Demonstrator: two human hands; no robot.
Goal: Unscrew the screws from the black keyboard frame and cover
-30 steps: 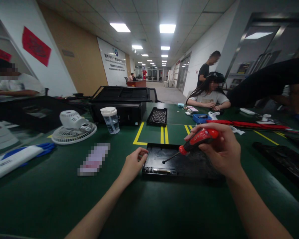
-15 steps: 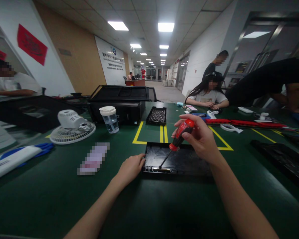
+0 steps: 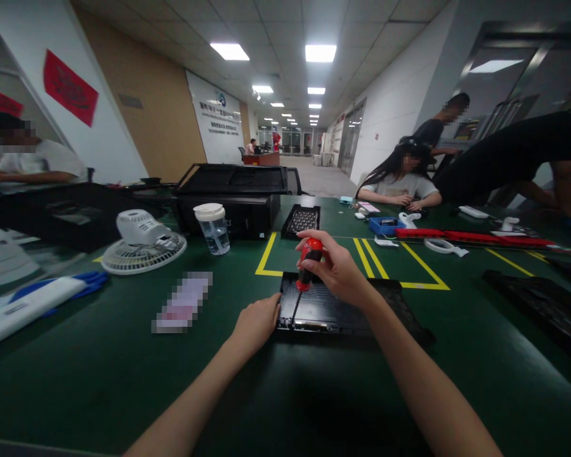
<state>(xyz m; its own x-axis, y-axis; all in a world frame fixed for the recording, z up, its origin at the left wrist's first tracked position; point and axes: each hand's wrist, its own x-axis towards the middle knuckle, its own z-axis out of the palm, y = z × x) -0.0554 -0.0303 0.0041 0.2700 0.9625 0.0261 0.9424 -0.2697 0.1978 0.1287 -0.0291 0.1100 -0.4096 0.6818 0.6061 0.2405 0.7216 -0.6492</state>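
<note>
A black rectangular panel (image 3: 347,311) lies on the green table in front of me, with a small metallic strip along its near edge. My left hand (image 3: 257,320) grips the panel's left edge, its fingertips partly hidden behind that edge. In my right hand (image 3: 335,263) is a red and black screwdriver (image 3: 309,263), held by the handle and nearly upright. Its dark shaft points down to the panel's near left corner, beside the metallic strip. Whether the tip sits in a screw is too small to tell.
To the left are a white fan (image 3: 143,244), a lidded cup (image 3: 212,228) of water and a blurred-out flat item (image 3: 183,303). Behind the panel stand a black tray (image 3: 302,221) of small parts and a large black case (image 3: 228,212). A blue box (image 3: 385,225) lies right; several people are around.
My right hand has moved left with the screwdriver, which now stands more upright. Its tip has shifted left along the panel's near edge. My left hand stays at the panel's edge.
</note>
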